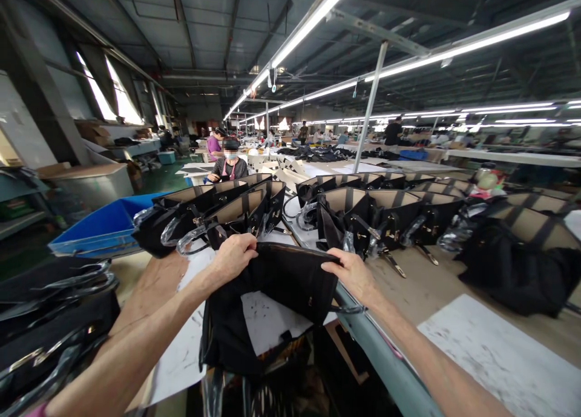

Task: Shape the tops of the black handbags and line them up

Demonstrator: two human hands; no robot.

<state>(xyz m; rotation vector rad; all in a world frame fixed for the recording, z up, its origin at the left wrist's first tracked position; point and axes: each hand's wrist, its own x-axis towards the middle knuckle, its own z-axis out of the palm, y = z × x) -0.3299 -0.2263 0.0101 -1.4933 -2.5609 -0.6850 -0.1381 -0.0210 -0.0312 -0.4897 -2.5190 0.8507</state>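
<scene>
Between my hands a black bag [290, 272] is stretched along its upper edge, its body hanging below and its inside partly showing. My left hand [236, 256] pinches the left part of that edge, fingers closed. At the right end my right hand [351, 272] grips the same edge between thumb and fingers. A sheet of white paper [272, 320] shows through the bag's opening. Black bags with beige insides [240, 208] stand just beyond my left hand. Another row of such bags [390, 214], with gold fittings and wrapped handles, stands beyond my right hand.
A blue bin [106, 226] stands at the left. More black bags [49, 326] lie at the lower left. White paper [508, 350] covers part of the right table. A person in a striped top [229, 167] sits ahead. A pale pole [370, 108] rises beyond the bags.
</scene>
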